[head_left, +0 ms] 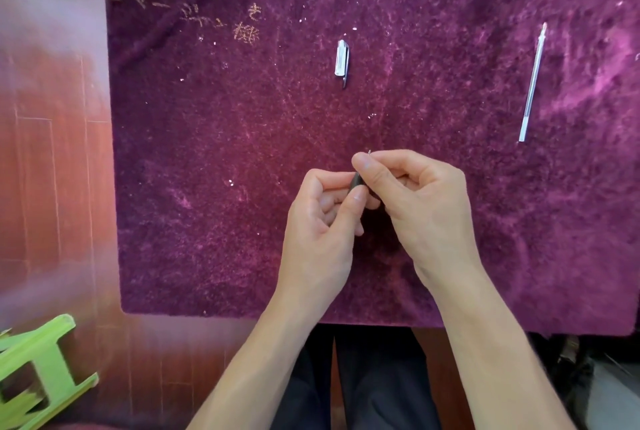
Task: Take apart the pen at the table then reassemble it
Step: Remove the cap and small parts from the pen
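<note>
Both hands meet over the middle of the purple cloth [214,187]. My left hand [322,221] and my right hand [415,194] pinch a small dark pen part [357,182] between their fingertips; most of it is hidden by the fingers. A thin metal tip [369,151] pokes out above my right thumb. The pen's clear cap with a clip [341,60] lies on the cloth beyond the hands. A long thin clear refill [532,83] rests at the right, pointing away from me.
The cloth covers a table whose near edge [277,317] is just below my wrists. A green plastic stool [38,370] stands on the reddish wooden floor at the lower left. Gold embroidered characters [194,14] mark the cloth's far left corner.
</note>
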Action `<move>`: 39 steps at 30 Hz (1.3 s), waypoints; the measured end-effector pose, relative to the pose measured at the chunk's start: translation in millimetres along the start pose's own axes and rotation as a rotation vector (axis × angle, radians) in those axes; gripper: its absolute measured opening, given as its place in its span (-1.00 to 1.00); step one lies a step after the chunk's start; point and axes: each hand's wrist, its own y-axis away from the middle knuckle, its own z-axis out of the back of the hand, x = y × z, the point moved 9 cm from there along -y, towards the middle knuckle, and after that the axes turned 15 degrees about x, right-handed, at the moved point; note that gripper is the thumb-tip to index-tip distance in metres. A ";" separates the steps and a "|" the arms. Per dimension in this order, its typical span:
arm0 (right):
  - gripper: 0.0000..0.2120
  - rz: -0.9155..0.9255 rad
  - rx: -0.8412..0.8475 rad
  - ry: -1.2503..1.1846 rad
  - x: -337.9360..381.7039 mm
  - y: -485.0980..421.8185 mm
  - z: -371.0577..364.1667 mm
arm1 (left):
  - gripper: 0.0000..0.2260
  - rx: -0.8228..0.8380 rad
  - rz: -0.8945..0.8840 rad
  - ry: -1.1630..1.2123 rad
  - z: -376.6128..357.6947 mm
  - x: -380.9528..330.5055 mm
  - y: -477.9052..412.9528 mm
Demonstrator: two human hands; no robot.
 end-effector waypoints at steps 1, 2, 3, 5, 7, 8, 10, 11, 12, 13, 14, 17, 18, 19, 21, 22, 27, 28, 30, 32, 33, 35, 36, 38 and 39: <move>-0.90 0.003 -0.004 0.005 -0.3 1.0 1.9 | -0.94 -0.001 -0.005 -0.016 -1.1 -0.4 0.8; -0.91 0.007 -0.008 0.015 -0.1 2.0 3.8 | -0.94 -0.002 -0.010 -0.033 -2.0 -0.7 1.5; -0.91 0.011 -0.012 0.025 0.1 3.1 5.6 | -0.93 -0.002 -0.014 -0.048 -2.9 -0.6 2.1; -0.91 0.024 -0.019 0.030 0.8 5.5 8.1 | -0.92 0.002 -0.026 -0.064 -4.7 0.1 3.1; -0.91 0.040 -0.023 0.006 1.0 8.5 9.5 | -0.92 0.006 -0.036 -0.066 -6.5 1.7 3.6; -0.91 0.047 -0.026 -0.013 0.6 10.0 10.2 | -0.92 0.009 -0.040 -0.066 -7.6 2.5 3.7; -0.91 0.057 -0.028 -0.052 0.1 13.2 11.0 | -0.92 0.016 -0.051 -0.066 -10.2 2.9 4.1; -0.91 0.061 -0.028 -0.069 0.2 14.8 11.6 | -0.92 0.021 -0.057 -0.064 -11.5 2.5 4.7; -0.91 0.063 -0.026 -0.085 0.3 16.5 12.2 | -0.93 0.027 -0.062 -0.059 -12.9 2.0 5.1; -0.91 0.065 -0.022 -0.100 0.1 18.0 13.1 | -0.93 0.034 -0.064 -0.051 -14.4 1.4 5.7; -0.91 0.066 -0.017 -0.113 -0.1 19.5 13.8 | -0.93 0.043 -0.065 -0.043 -16.0 0.7 6.2; -0.90 0.072 0.001 -0.140 -0.5 22.7 15.8 | -0.90 0.080 -0.083 -0.026 -21.1 -3.6 8.0; -0.90 0.073 0.010 -0.147 -0.2 23.1 15.9 | -0.90 0.091 -0.085 -0.018 -22.4 -4.3 8.4; -0.90 0.071 0.023 -0.154 0.1 23.4 15.2 | -0.91 0.099 -0.081 -0.005 -23.5 -3.8 8.9; -0.88 0.054 0.072 -0.171 -0.1 23.3 13.0 | -0.91 0.106 -0.058 0.037 -24.1 -0.6 9.2; -0.86 0.041 0.103 -0.174 -0.8 23.0 11.5 | -0.90 0.108 -0.047 0.053 -23.8 0.9 9.2; -0.71 -0.036 0.149 -0.166 -4.2 22.0 12.2 | -0.89 0.124 -0.054 0.051 -22.9 -0.1 8.9; -0.73 -0.031 0.141 -0.173 -2.7 21.8 13.0 | -0.89 0.125 -0.056 0.047 -23.2 -0.5 9.1; -0.79 -0.008 0.129 -0.154 0.8 21.2 14.2 | -0.89 0.129 -0.060 0.042 -24.8 -1.2 9.5; -0.83 0.013 0.126 -0.124 3.4 20.4 14.9 | -0.90 0.133 -0.060 0.042 -26.4 -1.5 9.6; -0.85 0.021 0.124 -0.114 4.2 19.9 15.8 | -0.90 0.133 -0.056 0.040 -27.0 -1.2 9.6; -0.88 0.029 0.123 -0.103 5.0 19.1 17.5 | -0.90 0.132 -0.046 0.036 -27.2 0.3 9.3; -0.89 0.028 0.124 -0.093 5.1 18.9 18.5 | -0.90 0.129 -0.041 0.039 -26.8 1.3 9.1; -0.84 0.019 0.141 -0.062 5.1 18.8 19.2 | -0.90 0.122 -0.038 0.040 -25.5 2.4 8.6; -0.79 0.012 0.154 -0.052 4.9 18.9 18.8 | -0.90 0.119 -0.041 0.036 -24.8 2.3 8.5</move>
